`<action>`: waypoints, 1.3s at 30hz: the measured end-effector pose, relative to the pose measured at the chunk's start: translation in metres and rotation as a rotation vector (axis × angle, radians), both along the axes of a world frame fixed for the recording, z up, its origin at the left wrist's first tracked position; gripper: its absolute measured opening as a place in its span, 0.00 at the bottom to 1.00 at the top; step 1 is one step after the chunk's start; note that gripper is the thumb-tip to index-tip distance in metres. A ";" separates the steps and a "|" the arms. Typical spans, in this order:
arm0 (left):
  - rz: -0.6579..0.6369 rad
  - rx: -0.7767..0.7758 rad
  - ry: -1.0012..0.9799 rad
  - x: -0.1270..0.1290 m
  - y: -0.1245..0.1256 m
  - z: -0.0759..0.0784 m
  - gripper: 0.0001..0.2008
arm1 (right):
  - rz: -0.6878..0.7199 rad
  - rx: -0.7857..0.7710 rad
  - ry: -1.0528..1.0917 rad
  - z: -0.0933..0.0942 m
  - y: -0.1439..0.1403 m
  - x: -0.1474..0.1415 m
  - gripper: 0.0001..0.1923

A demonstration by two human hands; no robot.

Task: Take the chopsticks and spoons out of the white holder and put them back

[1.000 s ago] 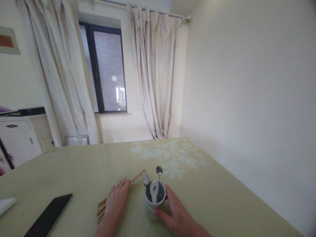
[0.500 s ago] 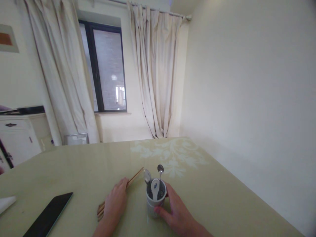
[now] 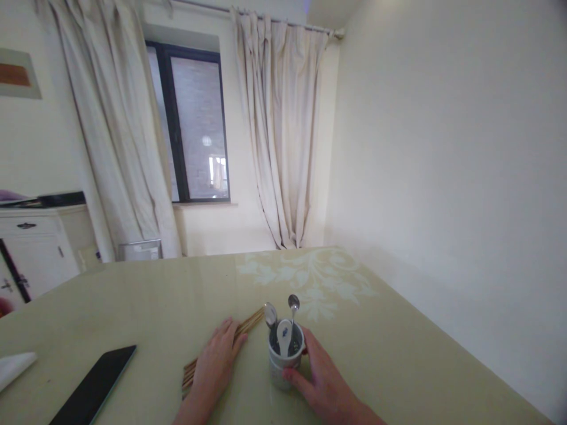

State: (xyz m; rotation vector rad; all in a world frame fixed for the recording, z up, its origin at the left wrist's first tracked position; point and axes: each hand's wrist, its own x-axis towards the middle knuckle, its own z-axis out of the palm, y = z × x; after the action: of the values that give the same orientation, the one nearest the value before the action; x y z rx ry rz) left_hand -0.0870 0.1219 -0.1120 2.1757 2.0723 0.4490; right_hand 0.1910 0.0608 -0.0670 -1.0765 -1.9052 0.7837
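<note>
A white cup (image 3: 283, 369) stands on the pale green table (image 3: 398, 354). It holds two metal spoons (image 3: 292, 307) and a white ceramic spoon (image 3: 283, 336). My right hand (image 3: 321, 381) wraps around the cup's right side and front. Left of the cup, a bundle of wooden chopsticks (image 3: 250, 323) lies flat on the table. My left hand (image 3: 217, 363) rests flat on top of the chopsticks, fingers together, covering their middle.
A black phone (image 3: 95, 386) lies face down at the front left, with a white napkin (image 3: 13, 366) beyond it at the left edge. A wall runs along the table's right side. A white cabinet (image 3: 31, 248) and curtained window stand behind the table.
The view has shifted a little. The cup and both hands hold nearly the same pose; the chopsticks look slightly more gathered under my left hand.
</note>
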 end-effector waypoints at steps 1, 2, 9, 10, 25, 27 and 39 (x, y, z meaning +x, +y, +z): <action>-0.012 0.013 0.032 0.001 -0.002 0.000 0.26 | -0.032 0.004 -0.002 -0.001 0.000 -0.001 0.36; -0.031 0.018 0.072 0.002 -0.003 0.001 0.26 | -0.067 0.005 -0.004 -0.003 0.001 -0.001 0.36; -0.071 -0.075 0.207 0.001 -0.004 0.006 0.32 | -0.099 -0.015 0.057 -0.006 0.007 -0.001 0.34; -0.082 -0.075 0.210 0.000 -0.004 0.007 0.32 | -0.078 -0.015 0.072 -0.006 0.008 -0.001 0.34; 0.016 0.036 0.150 0.010 -0.010 0.023 0.19 | -0.014 -0.014 0.071 -0.006 0.006 0.003 0.35; 0.002 0.056 0.107 0.008 -0.010 0.023 0.17 | -0.003 -0.018 0.076 -0.005 0.006 0.004 0.34; -0.082 0.092 0.001 0.009 -0.003 0.017 0.15 | -0.002 -0.027 0.082 -0.005 0.008 0.004 0.35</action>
State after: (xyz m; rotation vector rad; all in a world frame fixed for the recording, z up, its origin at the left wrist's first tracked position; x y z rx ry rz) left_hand -0.0785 0.1186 -0.0954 2.3021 1.9921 0.5447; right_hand 0.1948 0.0685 -0.0724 -1.0469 -1.8297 0.8422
